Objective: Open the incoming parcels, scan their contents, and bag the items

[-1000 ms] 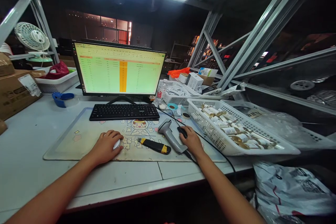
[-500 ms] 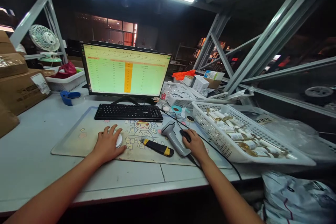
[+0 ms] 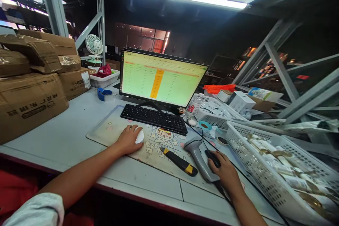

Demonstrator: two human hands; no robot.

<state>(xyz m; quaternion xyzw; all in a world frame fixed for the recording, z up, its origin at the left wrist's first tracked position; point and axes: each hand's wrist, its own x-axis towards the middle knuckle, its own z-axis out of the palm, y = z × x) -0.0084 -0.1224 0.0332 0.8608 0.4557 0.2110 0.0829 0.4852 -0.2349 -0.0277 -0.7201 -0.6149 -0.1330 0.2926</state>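
Note:
My left hand (image 3: 129,140) rests on the desk mat (image 3: 106,132), its fingers curled around a small white round object (image 3: 139,137) with a flat top; what kind it is I cannot tell. A black computer mouse (image 3: 213,159) lies under my right hand (image 3: 226,171), which grips it. Just left of that hand lies a grey barcode scanner (image 3: 201,159), its handle close to my fingers. Between the two hands a black and yellow utility knife (image 3: 179,161) lies on the mat. Behind it are the black keyboard (image 3: 153,117) and a monitor (image 3: 161,79) showing a spreadsheet.
Cardboard boxes (image 3: 31,95) are stacked at the left. A blue tape dispenser (image 3: 103,93) stands near a white basket (image 3: 106,79) and a small fan (image 3: 94,45). On the right, a white perforated basket (image 3: 254,167) holds several labelled bottles. A clear plastic bottle (image 3: 193,107) stands beside the monitor.
The view has swung to the left and tilted, bringing more boxes into sight. My left hand's fingers are closer around the white round object. My right hand stays on the mouse.

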